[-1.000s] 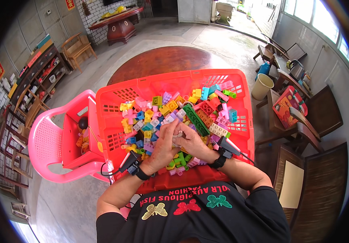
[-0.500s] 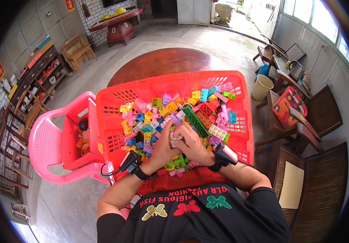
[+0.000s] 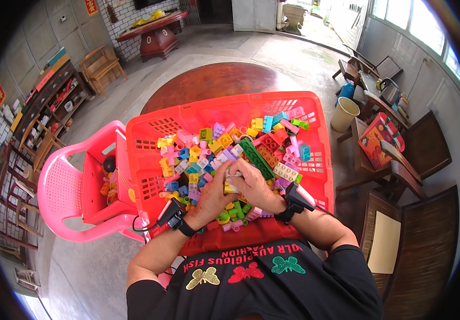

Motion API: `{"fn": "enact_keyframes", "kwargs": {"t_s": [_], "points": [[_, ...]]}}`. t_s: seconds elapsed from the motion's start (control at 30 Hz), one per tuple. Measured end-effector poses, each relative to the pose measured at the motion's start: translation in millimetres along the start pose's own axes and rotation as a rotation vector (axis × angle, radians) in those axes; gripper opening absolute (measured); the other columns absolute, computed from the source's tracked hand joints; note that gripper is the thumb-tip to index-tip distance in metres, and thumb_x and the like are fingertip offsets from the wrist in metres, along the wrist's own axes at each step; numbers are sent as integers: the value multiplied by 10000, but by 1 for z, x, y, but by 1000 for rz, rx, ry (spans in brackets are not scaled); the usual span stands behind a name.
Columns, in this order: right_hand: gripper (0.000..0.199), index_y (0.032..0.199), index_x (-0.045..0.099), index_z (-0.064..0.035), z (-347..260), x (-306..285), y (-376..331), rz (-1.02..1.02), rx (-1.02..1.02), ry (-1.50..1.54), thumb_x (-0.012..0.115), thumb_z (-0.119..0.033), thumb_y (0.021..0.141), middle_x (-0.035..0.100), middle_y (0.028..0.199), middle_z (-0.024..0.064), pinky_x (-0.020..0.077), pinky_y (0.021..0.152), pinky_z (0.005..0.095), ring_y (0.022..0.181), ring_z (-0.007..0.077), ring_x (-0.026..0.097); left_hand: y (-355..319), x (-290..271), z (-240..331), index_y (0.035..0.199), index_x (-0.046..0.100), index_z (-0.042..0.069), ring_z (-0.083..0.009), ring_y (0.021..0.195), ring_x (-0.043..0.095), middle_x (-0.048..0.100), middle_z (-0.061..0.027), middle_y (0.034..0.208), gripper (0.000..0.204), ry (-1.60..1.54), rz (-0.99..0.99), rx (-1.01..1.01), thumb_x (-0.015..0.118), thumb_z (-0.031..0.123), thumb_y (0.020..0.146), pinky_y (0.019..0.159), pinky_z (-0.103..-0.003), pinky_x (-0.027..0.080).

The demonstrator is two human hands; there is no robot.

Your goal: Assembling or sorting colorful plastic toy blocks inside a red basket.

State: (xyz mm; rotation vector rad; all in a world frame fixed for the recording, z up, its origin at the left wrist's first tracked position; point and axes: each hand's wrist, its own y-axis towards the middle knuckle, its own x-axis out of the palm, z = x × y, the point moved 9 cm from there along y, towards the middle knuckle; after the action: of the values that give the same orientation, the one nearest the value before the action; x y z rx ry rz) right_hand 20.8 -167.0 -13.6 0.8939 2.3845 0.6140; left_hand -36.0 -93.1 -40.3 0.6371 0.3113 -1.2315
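Observation:
My left hand and my right hand meet over a red plastic basket full of toy building blocks. Both are closed, fingertips together. Between them shows a crumpled white cloth, pressed by my right fingers against a yellow block on the side of my left hand. My fingers cover most of both. Just beyond my right hand lie a long dark green block, a brown block and a cream block. Light green blocks lie below my hands.
A round wooden table stands beyond the basket. To the left, a pink plastic chair bears a red box with a few things inside. At the right are a cream bin, wooden chairs and a red printed box.
My hands stay together, with a small shift of the fingers. More of the yellow block shows between them now, and the white cloth sits slightly higher.

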Motion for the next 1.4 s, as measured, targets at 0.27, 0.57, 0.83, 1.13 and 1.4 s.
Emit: {"fn": "enact_keyframes", "kwargs": {"t_s": [0.27,0.57,0.83,1.13,1.4], "points": [[122,878,478,-47,10,2,-4,20,118,82,590,-51,828,477,777,54,410,631,276,717,134,481,1,6,-9,1347,308,14,-302,1146,481,470,-180,1219,768,-151,6,107,745,130,727,955,-382,398],[134,898,482,-57,8,-1,-4,110,-44,-20,600,-54,834,444,798,37,402,613,254,704,138,453,-1,-6,16,1352,310,15,-327,1150,415,414,-175,1223,765,-12,70,202,727,102,716,987,-381,349],[161,1028,465,-58,33,12,-10,-1,378,530,545,-144,918,491,920,0,434,710,227,831,66,477,-7,-11,35,1342,323,22,-334,1133,417,429,-168,1208,848,2,103,325,758,-7,615,973,-400,348],[66,912,487,-77,57,14,-14,163,590,954,520,-132,925,501,780,-9,408,570,206,685,69,488,-14,-16,44,1303,368,29,-333,1111,442,445,-177,1187,779,186,165,427,790,151,659,954,-408,365],[81,925,512,-18,19,19,-4,-254,236,73,494,-8,846,565,820,72,484,619,313,734,181,583,-11,-66,62,1087,526,52,-313,1036,498,508,-153,1109,525,127,349,535,745,369,730,888,-410,402]]}}
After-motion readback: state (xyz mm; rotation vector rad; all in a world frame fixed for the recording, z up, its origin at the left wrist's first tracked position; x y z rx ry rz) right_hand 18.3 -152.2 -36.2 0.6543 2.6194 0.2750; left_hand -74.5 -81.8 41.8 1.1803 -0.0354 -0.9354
